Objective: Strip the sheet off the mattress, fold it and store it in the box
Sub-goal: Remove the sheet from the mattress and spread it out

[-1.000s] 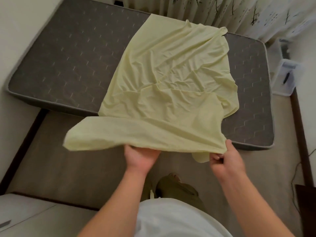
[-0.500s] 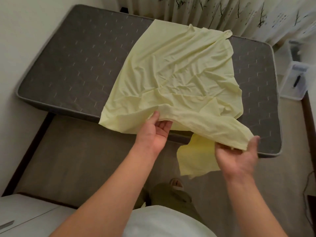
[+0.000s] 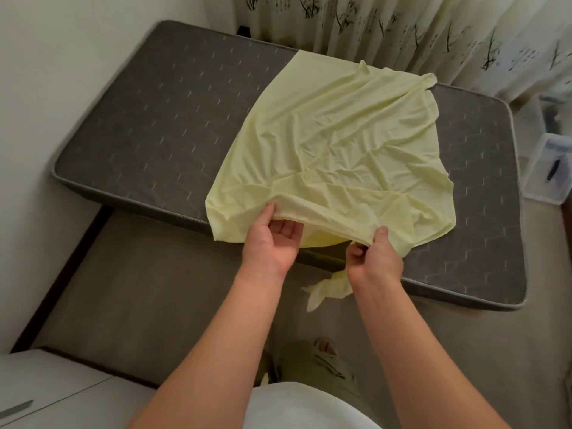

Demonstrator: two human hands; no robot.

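mattress [image 3: 148,125]: sheet [image 3: 334,144] folded | box [image 3: 554,171]: dark item | both hands' fingers [image 3: 382,235] pinch sheet edge

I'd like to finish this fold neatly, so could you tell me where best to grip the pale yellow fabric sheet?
Probably the pale yellow fabric sheet by its near edge, from the mattress's near side: that bunched edge hangs off, so fingers can slip beneath it.

Both bare arms reach forward. The left hand [image 3: 272,239] is palm up with fingers half curled, and the right hand [image 3: 376,258] is closed in a pinch.
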